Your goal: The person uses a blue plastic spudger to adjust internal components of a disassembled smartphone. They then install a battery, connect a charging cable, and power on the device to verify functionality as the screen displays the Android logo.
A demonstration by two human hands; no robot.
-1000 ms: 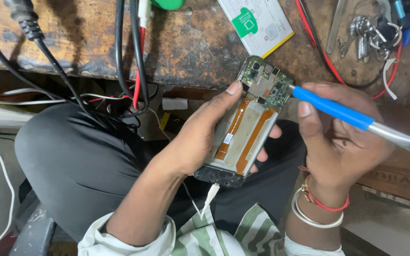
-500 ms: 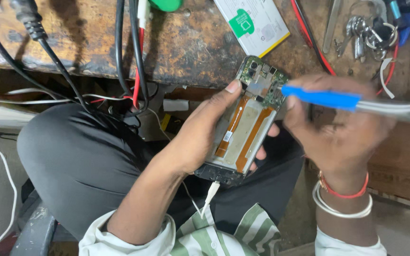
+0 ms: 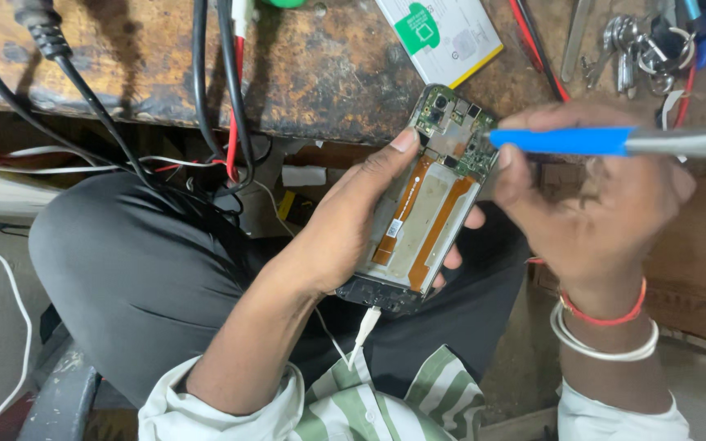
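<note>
The left hand (image 3: 353, 237) is gripping an opened phone (image 3: 422, 200) with its back cover off, thumb lying along one edge and fingers wrapping around the other, holding it tilted above the lap just in front of the worn bench (image 3: 304, 65). The right hand (image 3: 598, 204) is pinching a blue-handled tool (image 3: 565, 140), its tip resting against the green circuit board at the phone's upper end. A white cable (image 3: 365, 327) is hanging from the phone's lower end, and a white battery (image 3: 443, 28) and a bunch of keys (image 3: 639, 45) are lying on the bench.
</note>
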